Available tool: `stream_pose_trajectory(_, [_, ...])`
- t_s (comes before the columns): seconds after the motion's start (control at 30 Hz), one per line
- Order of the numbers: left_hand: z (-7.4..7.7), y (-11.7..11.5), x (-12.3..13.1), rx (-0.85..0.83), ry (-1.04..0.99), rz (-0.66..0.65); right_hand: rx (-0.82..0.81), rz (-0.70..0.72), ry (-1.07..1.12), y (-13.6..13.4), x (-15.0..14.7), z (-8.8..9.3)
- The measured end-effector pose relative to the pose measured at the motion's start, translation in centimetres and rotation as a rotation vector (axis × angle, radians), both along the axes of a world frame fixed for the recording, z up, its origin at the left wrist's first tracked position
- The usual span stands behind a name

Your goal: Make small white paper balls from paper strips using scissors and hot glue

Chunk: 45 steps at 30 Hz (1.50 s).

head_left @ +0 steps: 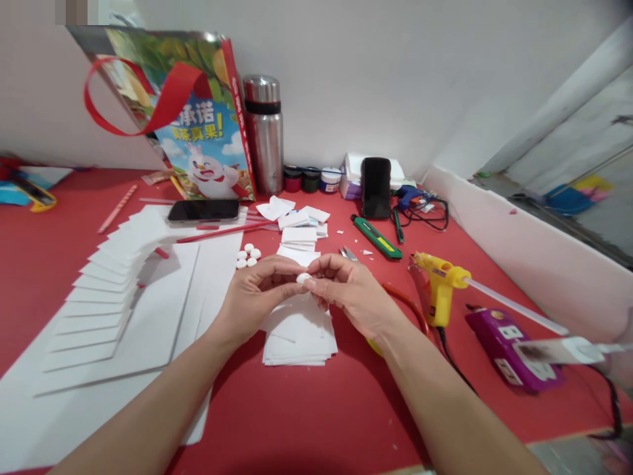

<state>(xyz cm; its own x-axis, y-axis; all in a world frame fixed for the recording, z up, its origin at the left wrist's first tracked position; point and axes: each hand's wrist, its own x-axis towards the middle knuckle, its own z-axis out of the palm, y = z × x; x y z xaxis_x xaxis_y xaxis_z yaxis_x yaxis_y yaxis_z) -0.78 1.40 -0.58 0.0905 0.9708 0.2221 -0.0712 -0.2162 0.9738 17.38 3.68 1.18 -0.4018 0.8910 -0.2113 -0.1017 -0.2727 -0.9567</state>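
My left hand [257, 290] and my right hand [346, 287] meet above the red table [321, 409], fingers pinched together on a small white rolled paper piece [303, 278]. Directly under my hands lies a stack of white paper sheets [299, 333]. Several small white paper balls [248, 256] sit just beyond my left hand. More cut white paper pieces [299, 231] are piled farther back.
A white foam staircase model [106, 290] lies on the left, with a phone [203, 210] behind it. A yellow glue gun [440, 280], green cutter [376, 236], purple box [512, 346], steel flask [264, 135], gift bag [192, 112] and upright phone [376, 188] stand around.
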Motion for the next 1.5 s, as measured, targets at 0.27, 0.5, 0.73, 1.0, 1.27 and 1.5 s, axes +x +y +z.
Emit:
stream_pose_trajectory(0.27, [-0.70, 0.05, -0.05, -0.165, -0.048, 0.036, 0.109, -0.031, -0.072, -0.14, 0.09, 0.56])
stream_pose_trajectory(0.5, [-0.30, 0.02, -0.02, -0.270, -0.071, 0.026, 0.353, -0.089, -0.258, -0.33, -0.18, 0.59])
stream_pose_trajectory(0.73, [0.00, -0.05, 0.03, -0.293, -0.048, 0.017, 0.630, -0.105, -0.505, -0.45, -0.05, 0.14])
stream_pose_trajectory(1.0, [-0.72, 0.15, -0.10, -0.352, -0.104, -0.041, 0.496, -0.098, -0.428, -0.20, -0.18, 0.13])
stream_pose_trajectory(1.27, [-0.70, 0.06, -0.17, -0.372, -0.124, -0.037, 0.441, -0.079, -0.366, -0.33, -0.09, 0.11])
stream_pose_trajectory(1.5, [-0.53, -0.02, -0.20, -0.363, -0.063, -0.040, 0.664, -0.143, -0.531, -0.52, -0.26, -0.01])
